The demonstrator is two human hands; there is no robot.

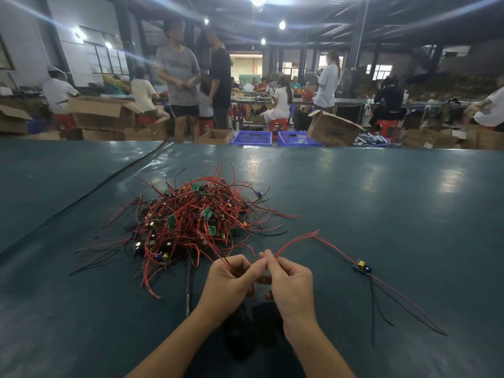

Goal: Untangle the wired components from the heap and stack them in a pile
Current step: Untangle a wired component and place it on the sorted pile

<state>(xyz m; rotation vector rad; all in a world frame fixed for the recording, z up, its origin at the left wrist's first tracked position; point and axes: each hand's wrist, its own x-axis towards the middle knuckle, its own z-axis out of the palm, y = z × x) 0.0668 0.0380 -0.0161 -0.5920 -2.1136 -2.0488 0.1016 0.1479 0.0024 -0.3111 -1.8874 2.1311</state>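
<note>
Tangled heap (191, 222) of red/blk wired parts sits mid tabletop (381, 192); L hand (231, 279) at heap's near edge, fingers curled, pinching a strand (219, 256) coming out of heap; R hand (290, 282) touching L, nearer than heap, pinching red wire (293, 242) of loose component (361, 266); that component lies on tabletop right of heap, well apart.

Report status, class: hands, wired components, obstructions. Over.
Left hand and right hand both pinching thin red wires. Tangled red-and-black wire heap largely unsorted; one small green circuit board lies apart, right. Nothing blocking hands.
</note>
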